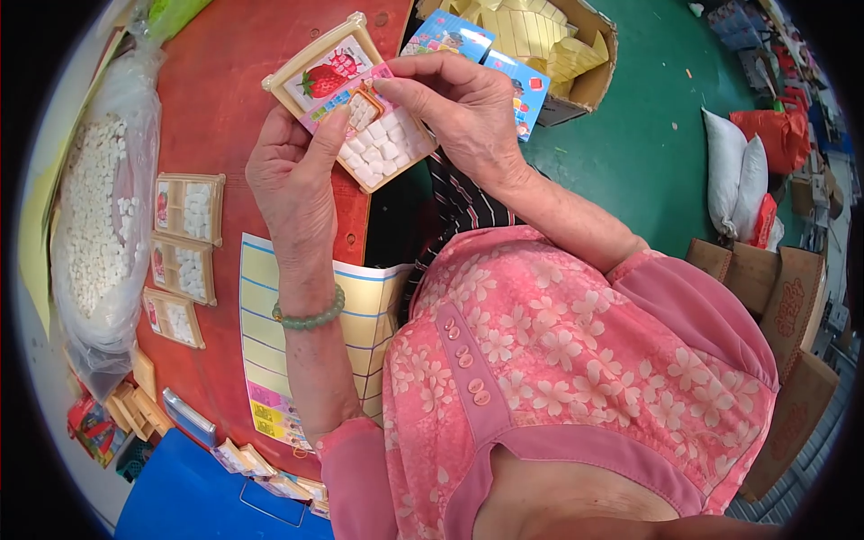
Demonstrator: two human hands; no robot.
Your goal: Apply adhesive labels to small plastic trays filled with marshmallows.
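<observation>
Above the red table's edge, I hold a tilted light wooden tray [367, 186] with white cube-like pieces [385, 144] in one part and a strawberry picture card [331, 74] in the other. My left hand [297, 175] is closed on the tray's left side, its thumb over the front. A pink printed strip [335, 101] crosses the tray's middle. The thumb and fingers of my right hand [472, 112] close on the strip's right end at the tray's edge. A small orange-edged patch [364, 110] shows between my thumbs; I cannot make out what it is.
Several similar filled trays [191, 209] lie at the left, beside a clear bag of white pieces [99, 207]. A yellow printed sheet [261, 333] hangs by my left forearm. Blue boxes [517, 81] and a carton of yellow paper [576, 108] stand beyond my right hand. A blue stool [180, 495] is at lower left.
</observation>
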